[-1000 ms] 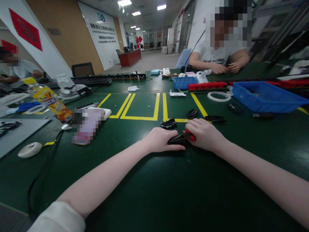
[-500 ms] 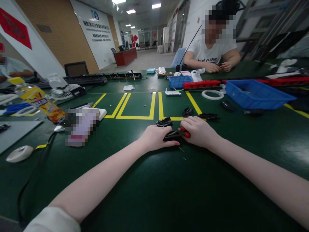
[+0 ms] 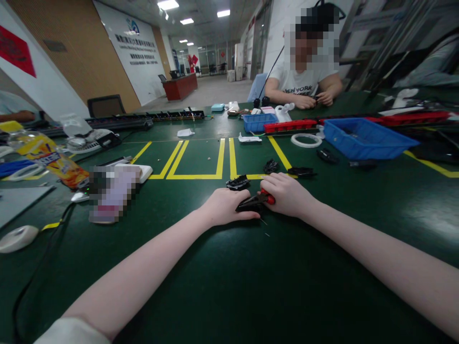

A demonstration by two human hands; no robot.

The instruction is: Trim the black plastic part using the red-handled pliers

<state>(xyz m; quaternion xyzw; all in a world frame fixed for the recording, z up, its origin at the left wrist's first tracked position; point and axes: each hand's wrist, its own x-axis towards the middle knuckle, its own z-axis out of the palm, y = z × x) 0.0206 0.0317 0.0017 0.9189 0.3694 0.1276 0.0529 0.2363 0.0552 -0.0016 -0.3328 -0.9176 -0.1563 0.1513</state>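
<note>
Red-handled pliers are gripped by my right hand, whose fingers wrap round the handles. The dark jaws point left, toward my left hand. That hand is closed on a small black part, which lies at the jaws and is mostly hidden by fingers and tool. Just beyond my left hand rests a black plastic piece. Two more black pieces lie past my right hand, a crumpled-looking one and a flat one. Thin metal slivers are on the green table below the pliers.
Blue bins and a red strip stand farther back, with a white ring before them. A phone, a drink bottle and a white mouse are at left. Across the table sits a person.
The whole view has shifted slightly, so things appear farther left. Both hands keep their hold, and the pliers stay at the black part.
</note>
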